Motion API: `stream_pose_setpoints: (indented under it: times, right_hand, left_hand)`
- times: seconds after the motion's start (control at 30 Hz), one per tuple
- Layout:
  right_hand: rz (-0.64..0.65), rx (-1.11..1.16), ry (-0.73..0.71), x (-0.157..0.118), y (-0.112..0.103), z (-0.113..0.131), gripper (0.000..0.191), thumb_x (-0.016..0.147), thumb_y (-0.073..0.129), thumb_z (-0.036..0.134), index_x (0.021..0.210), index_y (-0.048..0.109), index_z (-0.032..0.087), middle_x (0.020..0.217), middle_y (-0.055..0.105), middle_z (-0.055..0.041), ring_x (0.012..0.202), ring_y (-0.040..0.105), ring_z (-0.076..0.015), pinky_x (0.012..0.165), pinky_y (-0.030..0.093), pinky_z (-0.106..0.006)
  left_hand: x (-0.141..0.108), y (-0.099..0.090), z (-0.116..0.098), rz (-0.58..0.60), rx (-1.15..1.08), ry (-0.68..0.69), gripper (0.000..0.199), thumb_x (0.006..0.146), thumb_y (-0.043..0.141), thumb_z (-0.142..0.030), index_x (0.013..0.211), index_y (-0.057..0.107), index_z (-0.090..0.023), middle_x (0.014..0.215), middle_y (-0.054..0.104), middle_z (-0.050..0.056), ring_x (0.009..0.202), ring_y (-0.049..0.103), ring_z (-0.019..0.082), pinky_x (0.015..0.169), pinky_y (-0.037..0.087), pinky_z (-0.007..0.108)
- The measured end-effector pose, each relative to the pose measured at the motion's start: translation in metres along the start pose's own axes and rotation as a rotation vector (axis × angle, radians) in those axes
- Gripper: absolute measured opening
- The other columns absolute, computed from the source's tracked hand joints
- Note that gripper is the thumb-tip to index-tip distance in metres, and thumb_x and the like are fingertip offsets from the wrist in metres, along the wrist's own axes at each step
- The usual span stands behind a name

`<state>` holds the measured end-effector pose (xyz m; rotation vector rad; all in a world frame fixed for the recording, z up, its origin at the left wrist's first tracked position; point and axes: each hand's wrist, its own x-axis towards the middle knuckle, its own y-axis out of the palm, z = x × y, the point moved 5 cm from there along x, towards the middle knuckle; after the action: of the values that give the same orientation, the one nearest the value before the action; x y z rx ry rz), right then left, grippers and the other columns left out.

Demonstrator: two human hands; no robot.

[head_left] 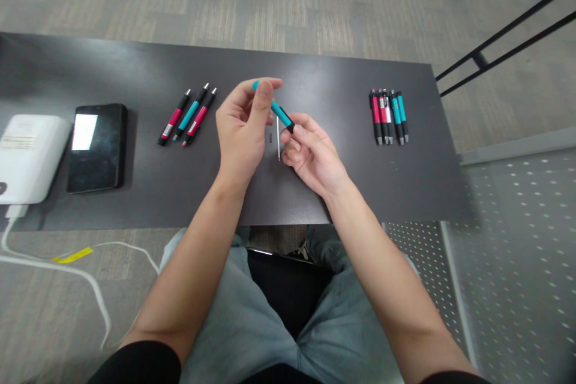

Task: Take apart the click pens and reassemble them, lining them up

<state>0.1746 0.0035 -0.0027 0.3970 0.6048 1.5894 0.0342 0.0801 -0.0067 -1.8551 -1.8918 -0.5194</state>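
A teal and black pen barrel (pixel 282 114) is held aslant between my two hands above the dark table. My left hand (pixel 247 126) pinches its upper teal end between thumb and fingers. The fingertips of my right hand (pixel 315 153) grip its lower black end. A thin white refill (pixel 278 141) shows upright between my hands, close to my right fingertips; whether they touch it I cannot tell. Just left of the refill a small dark piece (pixel 270 138), perhaps a spring, lies on the table.
Three pens (pixel 189 113) lie slanted left of my hands. Several pens (pixel 389 117) lie in a row at the right. A black phone-like device (pixel 98 147) and a white box (pixel 31 159) with a cable are at far left. The dark table (pixel 432 180) has its near edge below my wrists.
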Motion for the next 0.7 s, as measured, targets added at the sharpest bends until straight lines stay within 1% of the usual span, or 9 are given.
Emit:
stream_pose_setpoints:
  times: [0.07, 0.17, 0.27, 0.33, 0.43, 0.53, 0.6, 0.67, 0.7]
  right_hand:
    - [0.005, -0.024, -0.025, -0.001, 0.001, 0.002, 0.064, 0.081, 0.120, 0.061, 0.121, 0.079, 0.033, 0.096, 0.084, 0.0067, 0.066, 0.063, -0.0113, 0.061, 0.061, -0.026]
    - [-0.008, -0.063, -0.062, -0.001, 0.000, 0.004, 0.066, 0.080, 0.121, 0.059, 0.123, 0.077, 0.035, 0.099, 0.084, 0.0061, 0.069, 0.064, -0.0129, 0.061, 0.061, -0.028]
    - [-0.050, -0.127, -0.104, -0.003, -0.001, 0.004, 0.066, 0.082, 0.120, 0.061, 0.118, 0.071, 0.035, 0.097, 0.079, 0.0061, 0.067, 0.060, -0.0136, 0.059, 0.059, -0.030]
    - [-0.077, -0.171, -0.121, -0.003, 0.000, 0.003, 0.068, 0.082, 0.120, 0.061, 0.114, 0.066, 0.036, 0.096, 0.075, 0.0061, 0.066, 0.056, -0.0141, 0.059, 0.058, -0.032]
    - [-0.144, -0.202, -0.193, -0.004, -0.002, 0.005, 0.070, 0.083, 0.118, 0.062, 0.107, 0.057, 0.036, 0.096, 0.068, 0.0056, 0.065, 0.050, -0.0143, 0.057, 0.052, -0.032]
    - [-0.259, -0.186, -0.368, -0.005, -0.012, 0.014, 0.066, 0.092, 0.110, 0.062, 0.098, 0.051, 0.034, 0.089, 0.057, 0.0052, 0.065, 0.041, -0.0148, 0.056, 0.041, -0.031]
    - [-0.328, -0.195, -0.457, -0.005, -0.021, 0.020, 0.062, 0.099, 0.105, 0.064, 0.097, 0.051, 0.034, 0.085, 0.049, 0.0052, 0.065, 0.040, -0.0167, 0.057, 0.040, -0.032]
    - [-0.371, -0.207, -0.493, -0.004, -0.027, 0.023, 0.060, 0.102, 0.103, 0.066, 0.097, 0.053, 0.035, 0.083, 0.044, 0.0055, 0.066, 0.039, -0.0181, 0.058, 0.040, -0.032]
    - [-0.381, -0.203, -0.496, -0.003, -0.029, 0.024, 0.058, 0.101, 0.104, 0.065, 0.096, 0.054, 0.035, 0.082, 0.043, 0.0058, 0.065, 0.037, -0.0179, 0.058, 0.038, -0.031]
  left_hand:
    - [0.005, -0.006, 0.023, 0.004, -0.036, -0.036, 0.072, 0.121, 0.056, -0.105, 0.140, 0.081, -0.040, 0.105, 0.080, 0.003, 0.073, 0.069, 0.019, 0.066, 0.053, 0.038]
    - [0.007, -0.012, 0.048, 0.006, -0.103, -0.056, 0.067, 0.121, 0.060, -0.104, 0.143, 0.073, -0.042, 0.118, 0.085, 0.003, 0.072, 0.068, 0.016, 0.068, 0.055, 0.037]
    - [0.004, -0.017, 0.063, -0.041, -0.173, -0.089, 0.059, 0.122, 0.068, -0.098, 0.141, 0.068, -0.042, 0.126, 0.088, 0.002, 0.071, 0.069, 0.015, 0.066, 0.056, 0.037]
    - [0.003, -0.017, 0.065, -0.054, -0.166, -0.096, 0.058, 0.123, 0.067, -0.097, 0.142, 0.066, -0.042, 0.127, 0.088, 0.001, 0.071, 0.071, 0.014, 0.065, 0.055, 0.038]
    - [0.003, -0.014, 0.047, -0.086, -0.093, -0.030, 0.067, 0.120, 0.062, -0.104, 0.142, 0.064, -0.040, 0.121, 0.086, 0.000, 0.083, 0.078, 0.015, 0.071, 0.058, 0.038]
    - [0.002, -0.009, 0.010, -0.147, -0.032, 0.103, 0.080, 0.105, 0.079, -0.110, 0.130, 0.067, -0.034, 0.110, 0.081, -0.002, 0.100, 0.082, 0.017, 0.082, 0.063, 0.042]
    - [-0.001, -0.010, -0.012, -0.232, -0.019, 0.187, 0.084, 0.103, 0.079, -0.113, 0.120, 0.071, -0.031, 0.104, 0.081, -0.001, 0.092, 0.079, 0.016, 0.081, 0.062, 0.045]
    - [0.000, -0.012, -0.017, -0.207, -0.028, 0.110, 0.079, 0.109, 0.076, -0.110, 0.125, 0.070, -0.032, 0.107, 0.083, -0.001, 0.098, 0.082, 0.020, 0.083, 0.066, 0.045]
    - [0.002, -0.013, -0.014, -0.155, -0.054, 0.057, 0.079, 0.108, 0.079, -0.108, 0.128, 0.068, -0.033, 0.110, 0.085, -0.002, 0.104, 0.084, 0.021, 0.085, 0.067, 0.045]
